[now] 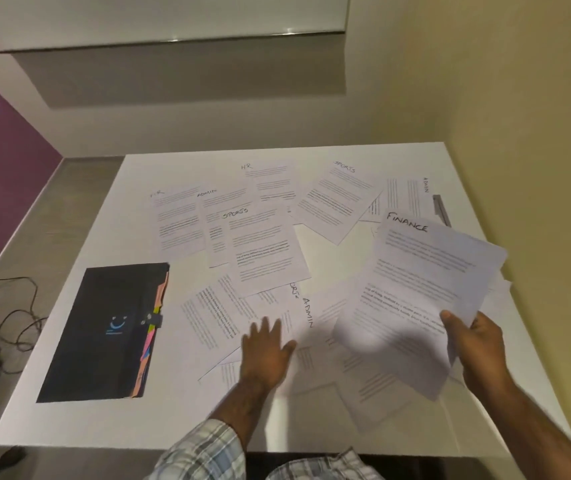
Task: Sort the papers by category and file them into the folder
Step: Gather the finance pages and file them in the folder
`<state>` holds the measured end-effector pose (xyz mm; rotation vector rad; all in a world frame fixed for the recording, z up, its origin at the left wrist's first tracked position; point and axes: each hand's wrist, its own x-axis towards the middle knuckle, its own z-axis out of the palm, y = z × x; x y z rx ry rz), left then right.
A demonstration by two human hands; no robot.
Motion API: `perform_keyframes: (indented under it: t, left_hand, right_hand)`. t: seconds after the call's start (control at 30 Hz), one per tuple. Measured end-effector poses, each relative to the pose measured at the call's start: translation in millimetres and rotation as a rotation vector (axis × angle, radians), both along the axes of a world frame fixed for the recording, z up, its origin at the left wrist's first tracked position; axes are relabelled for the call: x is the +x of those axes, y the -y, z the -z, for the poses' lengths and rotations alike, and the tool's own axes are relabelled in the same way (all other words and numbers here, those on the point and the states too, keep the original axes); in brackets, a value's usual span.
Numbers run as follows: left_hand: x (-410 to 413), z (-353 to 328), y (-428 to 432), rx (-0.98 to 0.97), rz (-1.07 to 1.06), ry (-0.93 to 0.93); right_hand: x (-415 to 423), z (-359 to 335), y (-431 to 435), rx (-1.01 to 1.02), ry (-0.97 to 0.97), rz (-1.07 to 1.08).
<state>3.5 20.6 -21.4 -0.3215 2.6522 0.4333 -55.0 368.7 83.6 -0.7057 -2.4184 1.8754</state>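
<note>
Pinching the FINANCE paper (426,271) in the right hand (474,344), the person rests the flat left hand (266,348) on the ADMIN paper (306,317), and the shut black folder (104,330) lies left, nearer that hand.

- We are seeing the folder (104,334) lying at the near left of the surface (69,427), with the papers spreading out to its right.
- Toward the back, an HR sheet (176,223) is lying leftmost, an ADMIN sheet (213,220) just right of it, and a SPORTS sheet (263,251) partly on top of that.
- Our left hand (265,351) is resting flat on the near-centre sheets.
- Our right hand (478,351) is holding the FINANCE sheet (422,289) above the sheets at the right.
</note>
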Motion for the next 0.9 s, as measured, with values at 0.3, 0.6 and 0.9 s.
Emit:
perform_keyframes:
  t: [0.3, 0.6, 0.9]
  left_hand:
    - [53.3, 15.0, -57.9, -0.014, 0.079, 0.059]
    - [38.1, 14.7, -21.5, -0.092, -0.014, 0.075]
    - [20.7, 11.7, -17.0, -0.078, -0.036, -0.040]
  right_hand:
    - [2.0, 10.0, -8.4, -0.096, 0.046, 0.178]
    - [3.0, -2.8, -9.2, -0.112, 0.047, 0.182]
    - [11.7, -4.2, -22.6, -0.107, 0.070, 0.231]
